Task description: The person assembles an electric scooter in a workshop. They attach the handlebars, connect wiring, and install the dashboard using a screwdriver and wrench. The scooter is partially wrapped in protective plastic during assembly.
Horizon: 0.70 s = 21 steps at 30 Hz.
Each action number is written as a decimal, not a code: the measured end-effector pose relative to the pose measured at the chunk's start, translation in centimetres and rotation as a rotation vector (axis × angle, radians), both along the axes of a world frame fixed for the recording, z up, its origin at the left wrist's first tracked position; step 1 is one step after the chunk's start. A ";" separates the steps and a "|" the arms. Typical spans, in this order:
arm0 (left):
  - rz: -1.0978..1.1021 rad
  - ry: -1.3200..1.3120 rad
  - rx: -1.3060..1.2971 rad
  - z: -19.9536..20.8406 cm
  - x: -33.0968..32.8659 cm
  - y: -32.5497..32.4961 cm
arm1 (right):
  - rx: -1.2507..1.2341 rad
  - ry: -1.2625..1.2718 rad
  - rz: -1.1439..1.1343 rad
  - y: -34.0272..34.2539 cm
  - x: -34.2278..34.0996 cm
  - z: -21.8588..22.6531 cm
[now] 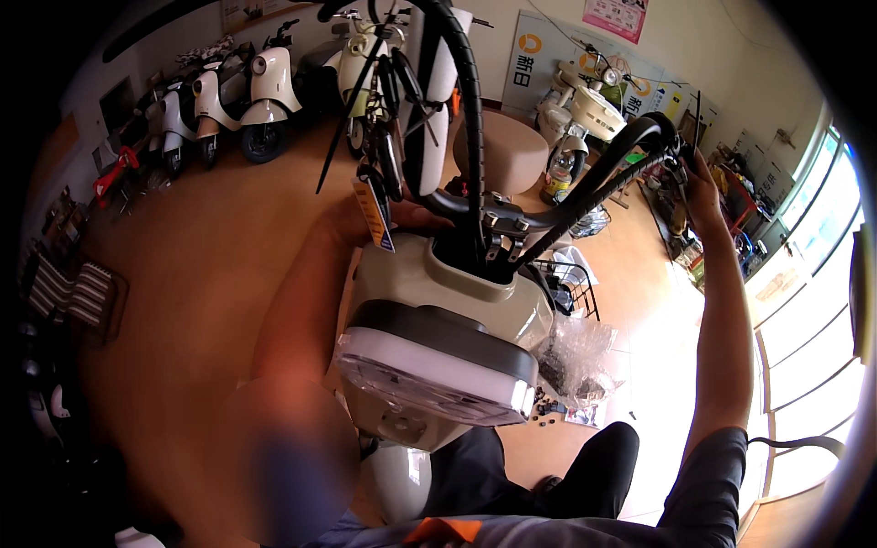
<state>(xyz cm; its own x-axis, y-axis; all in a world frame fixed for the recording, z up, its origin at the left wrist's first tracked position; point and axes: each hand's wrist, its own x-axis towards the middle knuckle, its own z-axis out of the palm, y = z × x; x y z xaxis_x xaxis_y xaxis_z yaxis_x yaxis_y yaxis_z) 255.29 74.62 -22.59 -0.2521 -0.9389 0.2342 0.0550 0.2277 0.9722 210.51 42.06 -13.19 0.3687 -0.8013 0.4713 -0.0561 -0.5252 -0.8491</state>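
Nearest the wearer, dark-trousered knees (603,461) flank a cream scooter's lower front. Above them, the headlight (438,370), a wide band of white and clear plastic under a dark cap, faces the wearer. Beyond it rises the cream front body (402,283), with the black handlebar (546,221) at its top and dark cables running into the opening there. The left hand (422,217) reaches past an orange-and-white tag (373,215) to the handlebar's underside; one cannot tell whether its grip is closed. The right hand (702,194) is at the handlebar's far right end, its grip too dark to judge. Crumpled clear wrap (580,361) lies on the floor to the right. Farther off are a tan seat (502,151), a bottle (555,187) and parked scooters (271,91) along the wall.
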 end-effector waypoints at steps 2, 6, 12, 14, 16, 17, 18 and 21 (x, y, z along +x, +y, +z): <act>0.022 -0.139 -0.052 2.5 -0.9 2.3 | -0.016 -0.011 -0.035 1.1 0.6 0.1; 0.220 -0.259 -0.012 4.1 -5.5 4.0 | 0.004 -0.027 0.016 0.8 -0.3 0.4; 0.199 -0.071 0.123 3.6 -4.9 4.7 | -0.028 0.007 0.012 1.7 0.2 0.4; 0.276 0.041 0.139 3.4 -4.9 5.4 | -0.079 -0.001 0.085 0.8 0.2 0.2; 0.346 -0.030 0.048 2.1 -2.6 5.3 | -0.085 0.020 0.044 -0.7 0.0 -0.1; 0.366 0.012 0.048 1.5 -3.2 5.3 | -0.084 0.028 0.058 -1.8 -1.0 -0.3; 0.389 0.053 0.049 1.0 -3.7 5.5 | -0.083 0.035 0.074 -2.9 -2.1 -0.5; 0.758 0.242 -0.053 -1.4 -4.6 10.5 | -0.071 -0.027 0.168 -1.8 -0.5 -0.5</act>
<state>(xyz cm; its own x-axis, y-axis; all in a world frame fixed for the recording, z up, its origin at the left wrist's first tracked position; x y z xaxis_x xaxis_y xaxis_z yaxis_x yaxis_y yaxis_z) 250.67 85.08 -23.96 0.5140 -0.8205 0.2502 0.0751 0.3336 0.9397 210.04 40.26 -13.72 0.4805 -0.6942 0.5360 0.0598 -0.5838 -0.8097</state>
